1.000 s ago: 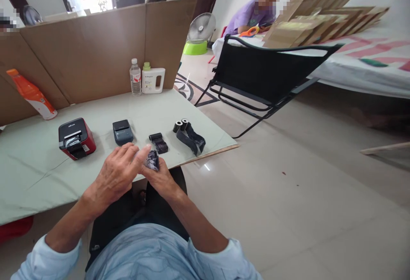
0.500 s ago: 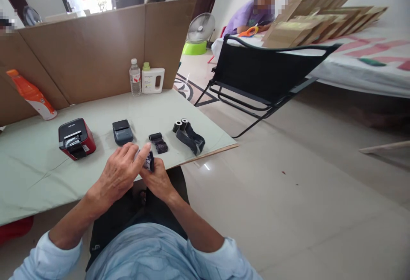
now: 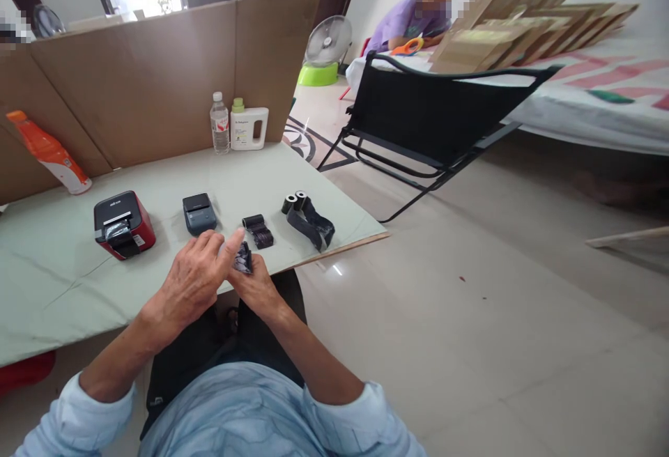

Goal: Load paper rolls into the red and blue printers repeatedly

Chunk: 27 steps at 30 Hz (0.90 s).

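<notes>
A shiny black, crinkled piece of ribbon [image 3: 243, 258] is between my two hands over the table's front edge. My right hand [image 3: 255, 285] grips it from below and the right. My left hand [image 3: 197, 272] has its fingers curled round the left side, thumb stretched along the top; the fingertips are partly hidden. Just beyond lies a small roll of black ribbon [image 3: 258, 231], partly unwound. To its right are two black rolls with pale cores, their loose strip [image 3: 312, 227] trailing forward. A dark handheld label printer [image 3: 199, 214] stands beyond my left hand.
A red and black printer [image 3: 123, 226] with black film at its front stands on the table [image 3: 47, 262]. An orange bottle [image 3: 49, 154], a water bottle [image 3: 220, 126] and a white jug [image 3: 247, 129] stand by a cardboard screen [image 3: 172, 88]. Right: black folding chair [image 3: 423, 115], seated person [image 3: 400, 25].
The black ribbon has shifted slightly in my hands and shows more of its crinkled face. My left thumb is raised a little. The view has tilted slightly; the table items stay put.
</notes>
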Available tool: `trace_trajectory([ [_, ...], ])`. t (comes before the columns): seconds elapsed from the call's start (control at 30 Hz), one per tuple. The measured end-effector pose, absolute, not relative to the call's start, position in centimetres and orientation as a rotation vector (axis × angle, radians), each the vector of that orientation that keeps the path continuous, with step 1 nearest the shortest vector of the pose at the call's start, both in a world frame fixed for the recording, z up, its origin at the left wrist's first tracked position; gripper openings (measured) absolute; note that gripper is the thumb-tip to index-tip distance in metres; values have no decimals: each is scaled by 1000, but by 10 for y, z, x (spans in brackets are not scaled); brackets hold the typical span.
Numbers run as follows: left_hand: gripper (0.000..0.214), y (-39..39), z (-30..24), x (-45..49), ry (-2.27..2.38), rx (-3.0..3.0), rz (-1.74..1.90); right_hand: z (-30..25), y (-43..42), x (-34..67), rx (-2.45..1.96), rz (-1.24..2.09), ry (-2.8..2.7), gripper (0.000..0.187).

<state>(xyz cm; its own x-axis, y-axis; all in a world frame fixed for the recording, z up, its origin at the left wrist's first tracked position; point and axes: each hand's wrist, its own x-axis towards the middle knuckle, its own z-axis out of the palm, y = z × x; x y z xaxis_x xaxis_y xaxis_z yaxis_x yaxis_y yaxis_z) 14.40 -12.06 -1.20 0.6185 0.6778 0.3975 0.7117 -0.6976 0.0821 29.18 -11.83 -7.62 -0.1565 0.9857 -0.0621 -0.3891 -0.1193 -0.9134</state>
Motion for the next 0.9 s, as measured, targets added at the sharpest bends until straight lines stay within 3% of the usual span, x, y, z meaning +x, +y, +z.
trace_trajectory([
  [0.17,92,-110,-13,133,-1433,-2996,-1505,-64,-120,299,-577,1890,-719,58],
  [0.37,100,-105,-16,128,-1650,-3108,-2269,-52,-124,302,-488,2036,-641,44],
  [0.57,79,-112,-20,133,-1875,-2943,-2481,-55,-123,300,-481,2062,-586,40],
  [0.9,80,-115,-29,142,-1911,-2763,-2612,-58,-121,296,-478,2083,-506,35],
])
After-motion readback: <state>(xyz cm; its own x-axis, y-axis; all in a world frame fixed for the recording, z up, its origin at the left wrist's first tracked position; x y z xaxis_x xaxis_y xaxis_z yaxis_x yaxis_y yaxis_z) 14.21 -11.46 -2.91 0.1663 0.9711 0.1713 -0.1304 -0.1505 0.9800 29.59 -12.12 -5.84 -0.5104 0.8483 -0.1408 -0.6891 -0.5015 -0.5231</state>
